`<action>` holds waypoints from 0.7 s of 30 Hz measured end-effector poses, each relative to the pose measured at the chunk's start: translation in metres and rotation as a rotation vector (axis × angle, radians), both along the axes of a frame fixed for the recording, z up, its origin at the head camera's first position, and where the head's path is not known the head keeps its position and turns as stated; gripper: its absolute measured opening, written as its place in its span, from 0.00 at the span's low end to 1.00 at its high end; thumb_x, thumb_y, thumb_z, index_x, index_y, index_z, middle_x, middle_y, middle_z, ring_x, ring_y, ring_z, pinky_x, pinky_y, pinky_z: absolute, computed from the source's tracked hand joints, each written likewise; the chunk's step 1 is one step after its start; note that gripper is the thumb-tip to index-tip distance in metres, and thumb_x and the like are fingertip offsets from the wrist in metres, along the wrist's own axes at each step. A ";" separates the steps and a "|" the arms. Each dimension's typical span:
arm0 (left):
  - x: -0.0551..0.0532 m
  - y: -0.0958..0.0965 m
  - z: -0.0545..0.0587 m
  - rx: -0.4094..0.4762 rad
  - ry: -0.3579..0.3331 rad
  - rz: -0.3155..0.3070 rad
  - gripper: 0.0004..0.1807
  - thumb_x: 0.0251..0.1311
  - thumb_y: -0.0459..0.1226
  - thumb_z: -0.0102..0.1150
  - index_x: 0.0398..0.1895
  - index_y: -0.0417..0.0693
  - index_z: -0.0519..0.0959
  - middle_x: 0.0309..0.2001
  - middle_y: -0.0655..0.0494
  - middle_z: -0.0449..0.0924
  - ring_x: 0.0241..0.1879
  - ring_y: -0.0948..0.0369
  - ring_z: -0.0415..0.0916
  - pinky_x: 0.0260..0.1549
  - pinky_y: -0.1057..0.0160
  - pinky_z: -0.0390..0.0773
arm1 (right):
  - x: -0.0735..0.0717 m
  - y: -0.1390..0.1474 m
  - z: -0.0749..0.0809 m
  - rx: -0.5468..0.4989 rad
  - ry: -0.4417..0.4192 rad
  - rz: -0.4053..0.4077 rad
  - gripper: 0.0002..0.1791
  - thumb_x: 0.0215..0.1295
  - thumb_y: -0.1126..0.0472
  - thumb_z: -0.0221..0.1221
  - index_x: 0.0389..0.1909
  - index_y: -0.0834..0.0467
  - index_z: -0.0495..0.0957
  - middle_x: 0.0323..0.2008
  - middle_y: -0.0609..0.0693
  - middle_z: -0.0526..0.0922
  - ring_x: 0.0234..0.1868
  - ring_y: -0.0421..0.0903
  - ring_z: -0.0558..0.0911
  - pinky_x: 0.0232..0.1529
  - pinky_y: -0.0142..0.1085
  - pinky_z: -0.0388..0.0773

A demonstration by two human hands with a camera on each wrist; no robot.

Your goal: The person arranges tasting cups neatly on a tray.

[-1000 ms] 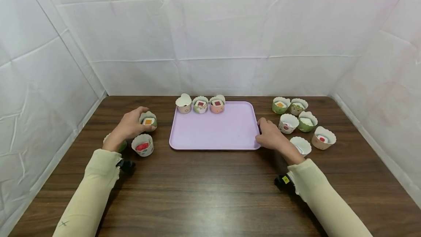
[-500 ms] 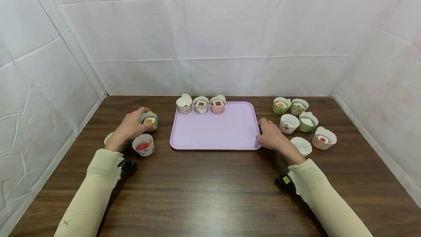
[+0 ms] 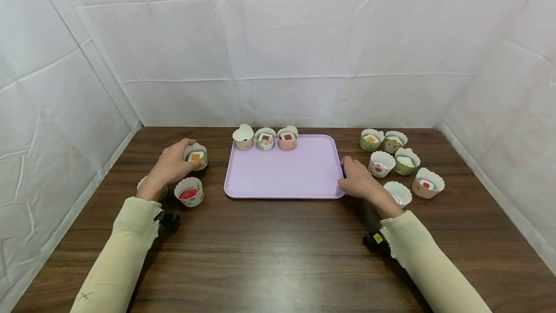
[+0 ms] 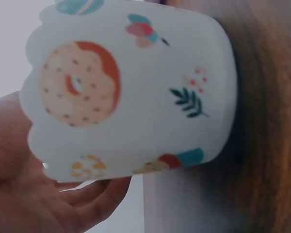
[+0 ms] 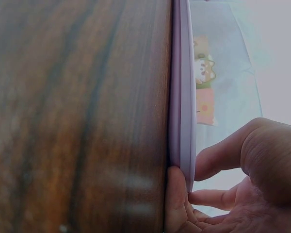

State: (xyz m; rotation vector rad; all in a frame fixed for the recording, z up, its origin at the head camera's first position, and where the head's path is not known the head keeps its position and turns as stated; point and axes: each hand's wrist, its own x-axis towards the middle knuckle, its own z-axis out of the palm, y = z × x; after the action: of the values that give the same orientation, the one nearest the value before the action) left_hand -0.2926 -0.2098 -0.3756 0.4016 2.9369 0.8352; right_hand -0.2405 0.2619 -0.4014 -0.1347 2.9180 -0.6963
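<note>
My left hand (image 3: 175,161) curls round a green paper baking cup (image 3: 204,160) on the left, thumb along its near side. Inside that cup is a white square piece with an orange centre. Close to the hand stands a white cup with a donut print (image 4: 136,97), which fills much of the left wrist view and holds something red. Another green cup (image 3: 162,192) is partly hidden under the left wrist. With thumb and fingers, my right hand (image 3: 359,177) pinches the right rim of a flat lilac tray (image 3: 284,173).
Three filled cups stand in a row at the tray's back left: a beige one (image 3: 243,144), a green-and-white one (image 3: 265,144) and a pink one (image 3: 287,144). Several more cups, including a beige one (image 3: 425,188), cluster right of the right hand. White cloth (image 3: 278,52) surrounds the wooden table (image 3: 278,245).
The left hand and its green cup have shifted slightly up and back in the head view. My right hand stays at the tray's rim.
</note>
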 end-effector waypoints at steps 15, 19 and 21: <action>0.005 0.015 0.010 0.038 0.106 0.004 0.38 0.69 0.44 0.62 0.75 0.33 0.64 0.70 0.30 0.69 0.66 0.36 0.69 0.64 0.33 0.72 | 0.001 0.000 0.000 0.000 0.003 0.001 0.31 0.57 0.66 0.55 0.62 0.74 0.66 0.54 0.72 0.75 0.49 0.60 0.74 0.50 0.54 0.79; 0.009 0.022 0.013 0.039 0.109 0.000 0.39 0.68 0.45 0.63 0.75 0.34 0.64 0.71 0.30 0.68 0.68 0.37 0.68 0.67 0.33 0.71 | 0.000 0.000 0.001 0.001 -0.004 0.000 0.31 0.57 0.66 0.55 0.62 0.74 0.66 0.55 0.72 0.75 0.49 0.60 0.74 0.50 0.54 0.79; 0.011 0.026 0.015 0.042 0.118 0.000 0.39 0.68 0.46 0.64 0.75 0.34 0.65 0.71 0.31 0.68 0.69 0.37 0.67 0.67 0.33 0.70 | 0.000 0.000 0.001 0.000 -0.008 -0.001 0.31 0.57 0.66 0.55 0.62 0.74 0.66 0.55 0.72 0.75 0.49 0.61 0.74 0.51 0.54 0.79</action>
State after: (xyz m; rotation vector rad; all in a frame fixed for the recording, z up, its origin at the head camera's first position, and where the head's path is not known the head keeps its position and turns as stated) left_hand -0.2821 -0.1838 -0.3607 0.4696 3.0305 0.9048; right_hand -0.2405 0.2617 -0.4007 -0.1295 2.9106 -0.6955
